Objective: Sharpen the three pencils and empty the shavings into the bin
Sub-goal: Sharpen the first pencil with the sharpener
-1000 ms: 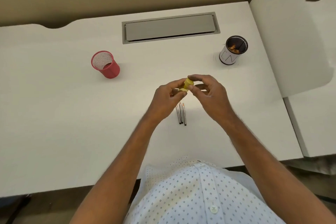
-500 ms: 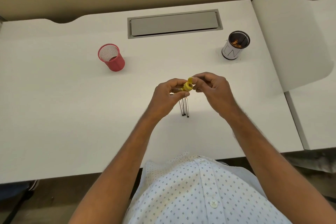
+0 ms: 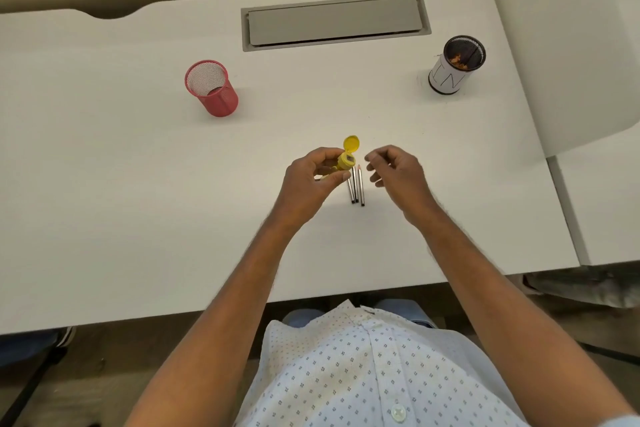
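**Trainee:** What does each hand have?

**Operator:** I see the left hand (image 3: 311, 177) with its fingers (image 3: 341, 177) closed round the yellow sharpener (image 3: 346, 160), held above the table (image 3: 138, 201). The hinged lid (image 3: 351, 143) stands flipped open on the far side of those fingers, and the blade opening faces up. The right hand (image 3: 394, 170) is loosely open and holds nothing, just to the right of the sharpener and apart from it.

**Trainee:** And the pencils?

**Operator:** The three pencils (image 3: 356, 185) lie side by side on the table, directly below the gap between the two hands, tips pointing away from me. The bin (image 3: 453, 69) stands well off beyond the right hand and already shows shavings inside. A red mesh cup (image 3: 213, 88) stands beyond the left hand.

**Trainee:** Handling notes?

**Operator:** I judge the pencils light, stiff and thin, and prone to roll, and the points brittle. I would pinch one at mid-shaft from above with thumb and forefinger, clear of its neighbours. The sharpener looks like light, hard plastic. I would grip the body, not the lid, since the hinge looks weak.
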